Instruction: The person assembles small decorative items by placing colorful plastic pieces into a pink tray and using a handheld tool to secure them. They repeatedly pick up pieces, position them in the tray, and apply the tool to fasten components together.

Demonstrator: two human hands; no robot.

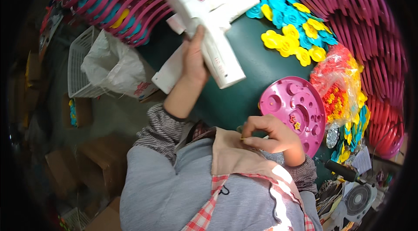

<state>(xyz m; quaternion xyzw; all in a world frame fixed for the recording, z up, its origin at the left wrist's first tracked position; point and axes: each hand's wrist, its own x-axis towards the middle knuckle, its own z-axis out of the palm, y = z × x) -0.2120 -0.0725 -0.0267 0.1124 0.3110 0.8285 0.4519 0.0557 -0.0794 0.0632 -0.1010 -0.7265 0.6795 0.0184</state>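
Note:
My left hand (196, 63) is closed round a long white bundle of folded plastic bags (221, 56) with small red print, held up over the dark green table (244, 63). More white bundles (230, 6) lie just beyond it, and another white piece (169, 72) lies under my left wrist. Close to my apron, my right hand (274, 133) pinches a thin yellowish band (242, 137) between thumb and fingertips; most of it is hidden. Beside that hand rests a round pink plastic piece (283, 96) with moulded hollows and small star shapes on it.
Blue and yellow flower pieces (287, 35) are heaped at the far right. A clear bag of red and yellow pieces (337, 96) sits nearer. Stacked pink parts (352, 35) line the right edge; more pink frames (130, 4) stand far left. A white basket (80, 63) stands left.

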